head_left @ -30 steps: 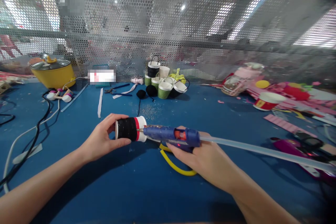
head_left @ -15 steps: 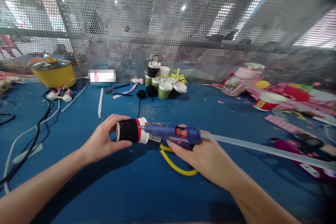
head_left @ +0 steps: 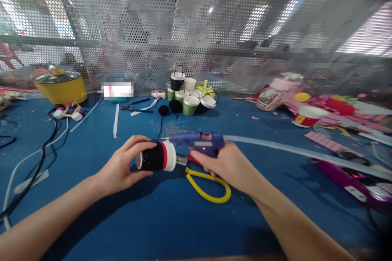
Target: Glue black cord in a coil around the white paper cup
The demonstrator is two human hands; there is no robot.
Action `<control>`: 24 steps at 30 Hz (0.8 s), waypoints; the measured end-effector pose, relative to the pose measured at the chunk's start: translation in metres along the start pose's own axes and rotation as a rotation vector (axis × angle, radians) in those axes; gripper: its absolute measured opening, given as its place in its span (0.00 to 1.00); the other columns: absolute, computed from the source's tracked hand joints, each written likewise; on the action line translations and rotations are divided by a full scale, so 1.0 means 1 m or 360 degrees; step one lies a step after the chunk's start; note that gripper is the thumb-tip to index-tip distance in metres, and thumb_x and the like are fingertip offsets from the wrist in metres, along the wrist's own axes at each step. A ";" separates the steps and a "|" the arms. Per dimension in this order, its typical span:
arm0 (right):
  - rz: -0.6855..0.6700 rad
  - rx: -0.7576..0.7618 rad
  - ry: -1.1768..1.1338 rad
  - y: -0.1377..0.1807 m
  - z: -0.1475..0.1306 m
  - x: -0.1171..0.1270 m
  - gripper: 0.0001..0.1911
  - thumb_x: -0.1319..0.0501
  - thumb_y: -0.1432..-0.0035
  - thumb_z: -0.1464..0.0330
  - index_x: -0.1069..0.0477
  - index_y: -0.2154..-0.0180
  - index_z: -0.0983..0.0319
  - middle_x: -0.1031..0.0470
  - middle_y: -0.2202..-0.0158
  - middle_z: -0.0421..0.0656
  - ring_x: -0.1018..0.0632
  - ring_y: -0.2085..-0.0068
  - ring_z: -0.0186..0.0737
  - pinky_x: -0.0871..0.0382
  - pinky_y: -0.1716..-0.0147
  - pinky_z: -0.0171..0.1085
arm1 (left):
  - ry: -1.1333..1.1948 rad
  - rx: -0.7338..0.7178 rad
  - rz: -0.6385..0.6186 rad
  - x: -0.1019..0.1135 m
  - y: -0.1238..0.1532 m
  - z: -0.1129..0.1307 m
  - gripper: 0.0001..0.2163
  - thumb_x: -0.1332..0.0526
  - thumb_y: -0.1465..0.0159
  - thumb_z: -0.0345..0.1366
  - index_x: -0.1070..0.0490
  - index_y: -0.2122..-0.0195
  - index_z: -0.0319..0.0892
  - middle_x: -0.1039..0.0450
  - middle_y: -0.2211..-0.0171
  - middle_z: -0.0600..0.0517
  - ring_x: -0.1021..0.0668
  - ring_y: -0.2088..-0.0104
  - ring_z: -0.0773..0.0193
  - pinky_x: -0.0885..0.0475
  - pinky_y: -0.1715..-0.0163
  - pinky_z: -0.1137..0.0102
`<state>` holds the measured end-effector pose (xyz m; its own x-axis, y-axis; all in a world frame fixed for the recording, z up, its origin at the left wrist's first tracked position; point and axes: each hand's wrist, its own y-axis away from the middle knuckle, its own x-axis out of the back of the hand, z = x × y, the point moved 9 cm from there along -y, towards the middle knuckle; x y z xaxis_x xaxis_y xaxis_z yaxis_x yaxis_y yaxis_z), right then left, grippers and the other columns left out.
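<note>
My left hand (head_left: 122,165) is closed around a paper cup (head_left: 155,156) lying on its side. Black yarn wraps most of the cup, with a red band and a bare white section toward its right end. A strand of yarn runs from the cup back to a small black yarn ball (head_left: 163,110). In my right hand (head_left: 225,163) is a blue glue gun (head_left: 196,140), its nozzle pointing left just above the cup's wrapped side. A long clear glue stick (head_left: 275,145) trails out of its back. Scissors with yellow and red handles (head_left: 226,195) lie under the right hand.
Small wrapped cups (head_left: 190,105) with handles cluster at the back middle. Pliers (head_left: 137,108) and white strips lie left of them. A yellow pot (head_left: 61,87) and cables occupy the left; a purple power strip (head_left: 339,179) and pink craft pieces lie right.
The glue gun has lifted up and back from the cup's side to its upper edge. My left hand has turned the cup slightly, and more of the scissors now shows.
</note>
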<state>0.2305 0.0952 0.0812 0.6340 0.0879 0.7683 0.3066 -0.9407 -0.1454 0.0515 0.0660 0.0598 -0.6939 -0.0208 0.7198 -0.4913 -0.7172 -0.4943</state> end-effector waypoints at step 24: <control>-0.0744 -0.0039 -0.0566 -0.041 -0.025 -0.071 0.32 0.57 0.43 0.47 0.25 0.68 0.63 0.24 0.68 0.45 0.26 0.65 0.38 0.35 0.64 0.37 | -0.0045 -0.0234 -0.0056 -0.010 0.005 0.020 0.21 0.40 0.43 0.29 0.42 0.48 0.44 0.40 0.50 0.42 0.33 0.48 0.55 0.32 0.51 0.59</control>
<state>0.1552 0.1195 0.0486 0.6362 0.5958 0.4903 0.5972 -0.7825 0.1760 0.0662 0.0491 0.0599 -0.6609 -0.0185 0.7503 -0.5881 -0.6082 -0.5331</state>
